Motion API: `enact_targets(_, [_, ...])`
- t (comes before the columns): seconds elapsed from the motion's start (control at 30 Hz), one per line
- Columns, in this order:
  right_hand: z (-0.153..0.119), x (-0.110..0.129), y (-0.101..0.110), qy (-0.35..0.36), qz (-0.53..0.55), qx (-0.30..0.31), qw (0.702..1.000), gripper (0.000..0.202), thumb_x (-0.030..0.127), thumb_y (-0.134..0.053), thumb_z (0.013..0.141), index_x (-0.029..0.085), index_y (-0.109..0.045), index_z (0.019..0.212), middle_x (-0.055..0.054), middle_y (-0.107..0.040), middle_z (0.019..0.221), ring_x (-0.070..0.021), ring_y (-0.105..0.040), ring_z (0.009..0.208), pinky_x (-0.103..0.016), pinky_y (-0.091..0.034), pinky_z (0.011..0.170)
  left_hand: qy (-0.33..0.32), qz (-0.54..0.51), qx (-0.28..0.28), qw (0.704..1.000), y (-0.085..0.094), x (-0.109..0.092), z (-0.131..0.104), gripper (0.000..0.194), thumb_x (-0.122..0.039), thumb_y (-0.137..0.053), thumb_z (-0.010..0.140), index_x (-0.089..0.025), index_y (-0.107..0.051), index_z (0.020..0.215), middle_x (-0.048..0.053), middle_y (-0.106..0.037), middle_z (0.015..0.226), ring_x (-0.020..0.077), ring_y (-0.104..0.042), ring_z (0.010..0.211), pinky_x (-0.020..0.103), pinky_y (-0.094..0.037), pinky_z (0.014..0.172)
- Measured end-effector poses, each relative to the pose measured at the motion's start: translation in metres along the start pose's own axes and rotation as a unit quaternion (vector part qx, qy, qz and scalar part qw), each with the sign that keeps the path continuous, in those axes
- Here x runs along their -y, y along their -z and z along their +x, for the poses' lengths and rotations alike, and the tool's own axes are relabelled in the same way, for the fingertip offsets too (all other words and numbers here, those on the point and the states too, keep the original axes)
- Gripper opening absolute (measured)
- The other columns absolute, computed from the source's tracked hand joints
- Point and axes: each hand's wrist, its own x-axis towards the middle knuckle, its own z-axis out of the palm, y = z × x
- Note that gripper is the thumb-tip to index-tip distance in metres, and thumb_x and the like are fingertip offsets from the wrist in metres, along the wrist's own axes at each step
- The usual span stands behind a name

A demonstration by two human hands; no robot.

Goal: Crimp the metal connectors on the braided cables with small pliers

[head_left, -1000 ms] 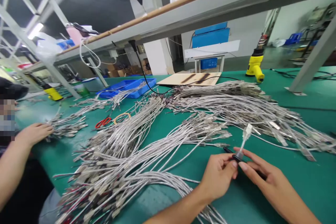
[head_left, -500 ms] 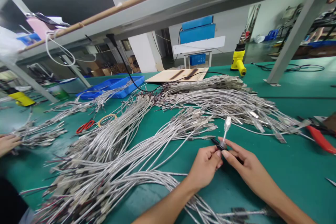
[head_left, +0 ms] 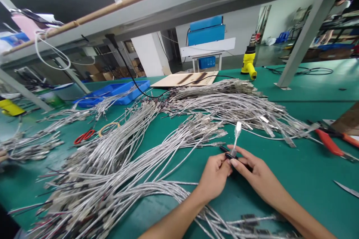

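Observation:
My left hand (head_left: 215, 175) is closed around a dark tool with two black prongs (head_left: 224, 150), mostly hidden by my fingers, so its kind is unclear. Close against it, my right hand (head_left: 251, 170) pinches a short USB cable (head_left: 235, 142), its metal plug (head_left: 238, 127) pointing up and away from me. The tool's black ends touch or lie beside the grey lower part of the cable. Bundles of silvery USB cables (head_left: 157, 157) lie left of my hands, and another heap of cables (head_left: 224, 101) is beyond them.
Red-handled pliers (head_left: 328, 142) and a pointed metal blade (head_left: 346, 188) lie at right. Red scissors (head_left: 84, 137), a tape ring (head_left: 109, 129) and a blue tray (head_left: 112, 93) are left. A yellow heat gun (head_left: 248, 63) stands at the back, beneath the shelf (head_left: 168, 7). Another person's hand shows at far left.
The view has turned slightly to the right, so everything sits further left. Both hands keep the same hold on the tool and cable. The other person's hand has mostly left the frame.

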Motion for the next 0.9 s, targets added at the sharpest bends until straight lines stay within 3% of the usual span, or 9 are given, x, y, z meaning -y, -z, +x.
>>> enact_targets(0.13, [-0.001,-0.002,0.002,0.019,-0.053,-0.042,0.998,0.039,0.045,-0.047,0.083,0.016,-0.058,0.107,-0.005,-0.066,0.075,-0.0227,-0.062,0.077,-0.027,-0.046,0.067,-0.01,0.029,0.012,0.999,-0.002,-0.001,-0.004,0.038,-0.046,-0.046,0.083,-0.009,-0.055,0.076,-0.005,-0.031,0.057,0.0072,-0.024,0.053,0.023,-0.018,0.049])
enact_targets(0.27, [0.002,-0.004,0.005,0.029,-0.07,-0.091,0.993,0.04,0.047,-0.04,0.086,0.016,-0.066,0.083,-0.004,-0.061,0.068,-0.0192,-0.057,0.068,-0.025,-0.043,0.06,0.006,0.051,0.038,0.998,-0.003,-0.005,-0.006,0.041,-0.046,-0.044,0.084,-0.007,-0.059,0.086,-0.005,-0.031,0.055,0.007,-0.025,0.051,0.023,-0.018,0.049])
enact_targets(0.47, [0.006,0.002,0.007,-0.002,0.063,-0.104,0.993,0.049,0.054,-0.043,0.083,0.011,-0.066,0.09,0.005,-0.034,0.049,-0.01,-0.033,0.045,-0.022,-0.028,0.043,0.026,-0.008,0.055,0.998,0.003,-0.007,-0.001,0.047,-0.045,-0.045,0.083,-0.005,-0.059,0.104,-0.007,-0.031,0.051,0.005,-0.02,0.045,0.022,-0.015,0.045])
enact_targets(0.63, [0.007,0.004,0.014,-0.053,0.121,-0.094,0.987,0.048,0.055,-0.059,0.071,0.011,-0.066,0.091,0.005,-0.037,0.048,-0.007,-0.026,0.041,-0.02,-0.019,0.036,0.061,-0.053,0.077,0.994,0.005,-0.011,-0.001,0.05,-0.047,-0.05,0.08,-0.005,-0.059,0.107,-0.008,-0.031,0.05,0.0034,-0.017,0.043,0.022,-0.012,0.044])
enact_targets(0.9, [0.007,0.001,0.011,-0.045,0.078,-0.144,0.985,0.037,0.051,-0.058,0.073,0.014,-0.062,0.072,0.006,-0.027,0.048,-0.0068,-0.022,0.042,-0.02,-0.016,0.036,0.079,-0.081,0.054,0.992,0.004,-0.015,-0.001,0.043,-0.032,-0.051,0.08,-0.007,-0.057,0.114,-0.006,-0.041,0.049,0.0025,-0.021,0.039,0.021,-0.012,0.042])
